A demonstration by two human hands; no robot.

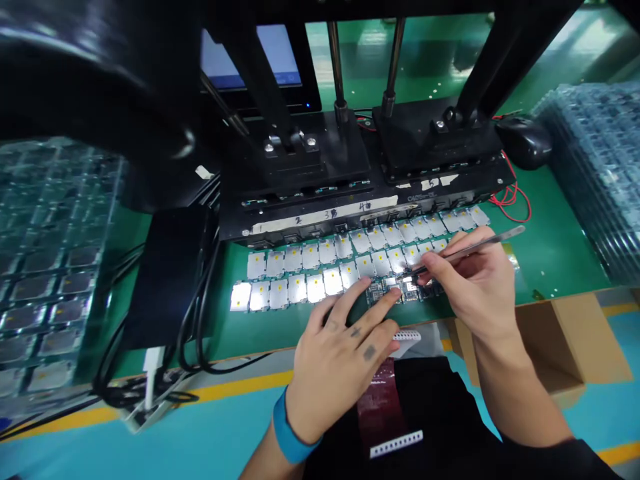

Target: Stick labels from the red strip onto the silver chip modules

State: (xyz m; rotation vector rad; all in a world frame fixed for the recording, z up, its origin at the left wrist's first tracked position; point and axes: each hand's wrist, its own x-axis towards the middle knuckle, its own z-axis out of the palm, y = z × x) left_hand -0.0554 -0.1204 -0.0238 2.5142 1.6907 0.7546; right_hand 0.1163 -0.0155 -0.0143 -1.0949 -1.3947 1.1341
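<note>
Two rows of small silver-shielded circuit modules (310, 273), each with a yellow dot, lie on a green mat (555, 253) in front of a black test fixture (320, 207). My right hand (475, 283) grips slim steel tweezers (473, 248), whose tips reach down among the modules. My left hand (340, 373) holds nothing, its spread fingertips resting on several bare green circuit boards (390, 291) at the near row's right end. The tweezer tips are partly hidden by my fingers.
Stacked clear trays of modules (600, 173) (45, 267) rise on both sides. Black cables (195, 320) run left of the fixture, with a black mouse (523, 141) and red wires (513, 200) at the right. A cardboard box (565, 340) sits beyond the near right mat edge.
</note>
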